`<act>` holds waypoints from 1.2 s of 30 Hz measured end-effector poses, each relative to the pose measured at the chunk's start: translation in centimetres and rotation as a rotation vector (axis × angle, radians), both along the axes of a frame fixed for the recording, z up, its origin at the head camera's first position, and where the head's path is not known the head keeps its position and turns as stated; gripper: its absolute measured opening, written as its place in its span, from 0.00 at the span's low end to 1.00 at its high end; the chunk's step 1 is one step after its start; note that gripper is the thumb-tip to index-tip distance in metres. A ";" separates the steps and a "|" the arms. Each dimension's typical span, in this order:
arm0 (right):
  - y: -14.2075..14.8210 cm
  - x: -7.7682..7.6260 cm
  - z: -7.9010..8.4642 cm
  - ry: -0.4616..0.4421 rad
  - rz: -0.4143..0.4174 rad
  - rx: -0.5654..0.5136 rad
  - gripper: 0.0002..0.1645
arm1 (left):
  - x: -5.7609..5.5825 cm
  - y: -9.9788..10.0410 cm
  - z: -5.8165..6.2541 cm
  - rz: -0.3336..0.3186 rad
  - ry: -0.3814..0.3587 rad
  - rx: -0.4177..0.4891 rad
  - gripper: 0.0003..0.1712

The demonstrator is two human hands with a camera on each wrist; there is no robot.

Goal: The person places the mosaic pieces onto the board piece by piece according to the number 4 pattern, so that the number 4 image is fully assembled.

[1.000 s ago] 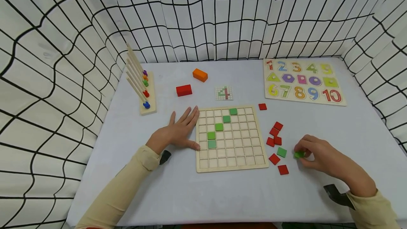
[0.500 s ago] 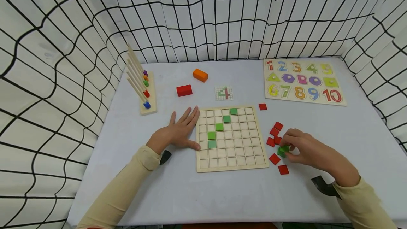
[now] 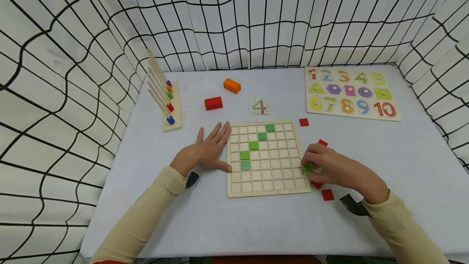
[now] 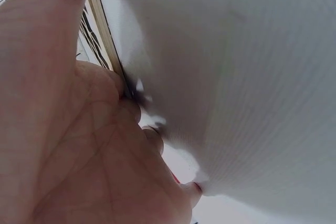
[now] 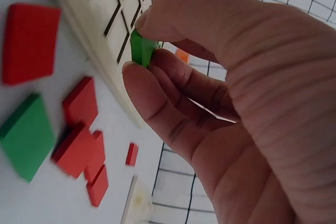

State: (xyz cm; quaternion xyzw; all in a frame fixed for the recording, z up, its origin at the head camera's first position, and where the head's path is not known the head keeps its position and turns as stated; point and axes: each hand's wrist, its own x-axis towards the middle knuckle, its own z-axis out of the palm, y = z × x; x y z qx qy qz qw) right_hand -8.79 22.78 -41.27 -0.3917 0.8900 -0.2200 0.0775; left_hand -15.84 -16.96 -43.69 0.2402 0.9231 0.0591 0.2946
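In the head view, the right hand [image 3: 340, 170] is at the right edge of the grid board [image 3: 277, 174], pinching a green tile [image 3: 307, 167] near that edge; how high it is held I cannot tell. The left hand [image 3: 204, 152] lies at the board's left edge, fingers straight and spread, holding nothing. Five seated tiles [image 3: 253, 145], also green, step from the board's far edge toward its left edge.

In the left wrist view, the palm fills one side and the fingertips reach down to the table [image 4: 273, 93] beside the board's wooden edge. Nothing is gripped; how hard the hand bears down I cannot tell.

In the right wrist view, thumb and fingertips close on opposite sides of the tile, the gap just its width. A loose green tile [image 5: 29, 137] lies on the table among red tiles [image 5: 31, 43], beside the board's right edge. I judge these pieces light, stiff and hard to break, perhaps slippery if the paint is smooth. They are thin, so opposite edges look the best hold, fingertips clear of the underside.
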 end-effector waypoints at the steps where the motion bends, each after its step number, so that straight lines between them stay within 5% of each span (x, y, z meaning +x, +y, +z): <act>1: -0.4 -0.2 0.1 -0.007 0.009 0.006 0.14 | 0.0 0.0 0.0 0.000 0.000 0.001 0.80; 16: -4.0 -1.5 1.3 0.029 0.056 0.046 0.12 | 0.0 0.0 0.0 0.008 -0.022 0.009 0.80; 29: -7.9 -3.0 1.1 0.072 0.150 0.055 0.12 | 0.2 -0.1 0.2 -0.003 0.004 0.010 0.79; 36: -10.5 -3.4 -0.3 0.051 0.202 0.043 0.10 | 0.2 0.0 0.3 -0.005 -0.001 0.010 0.79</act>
